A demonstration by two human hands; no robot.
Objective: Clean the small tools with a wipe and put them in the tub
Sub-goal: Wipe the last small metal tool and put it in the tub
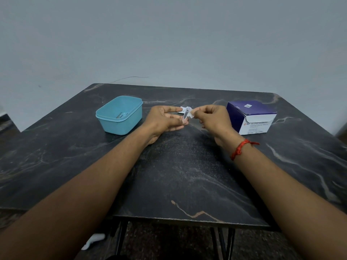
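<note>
My left hand (165, 119) pinches a small metal tool (185, 115), which looks like a nail clipper, by its lower end, holding it above the table's middle. My right hand (212, 117) grips a white wipe (191, 112) pressed against the tool's upper end. A small white piece (182, 109), perhaps a wrapper, shows just behind the tool. The light blue tub (120, 128) stands to the left of my hands, with at least one metal tool (121, 115) lying inside it.
A purple and white box of alcohol swabs (251, 117) sits to the right of my right hand. The dark marble-patterned table (178, 175) ends close to a pale wall. A white object (93, 241) lies on the floor below.
</note>
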